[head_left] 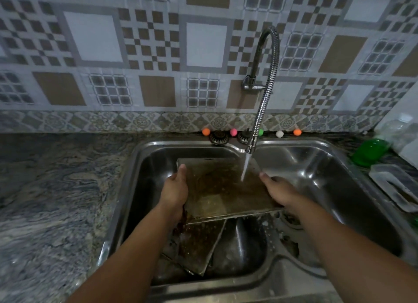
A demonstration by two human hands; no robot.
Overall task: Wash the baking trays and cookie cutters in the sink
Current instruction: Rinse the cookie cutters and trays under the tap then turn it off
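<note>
A dirty square baking tray (222,187) with brown residue is held level over the steel sink (316,158). My left hand (174,189) grips its left edge and my right hand (279,190) grips its right edge. Water runs from the flexible tap (263,92) onto the tray's far right part. Below it in the basin lies a second dirty tray (199,244), tilted, with wet metal ware (239,246) beside it. I cannot make out any cookie cutters.
A granite counter (56,201) spreads to the left. A green dish (369,151) and a clear plastic container (393,187) stand on the right. Coloured balls (233,132) line the sink's back rim. The drain (291,220) lies under my right wrist.
</note>
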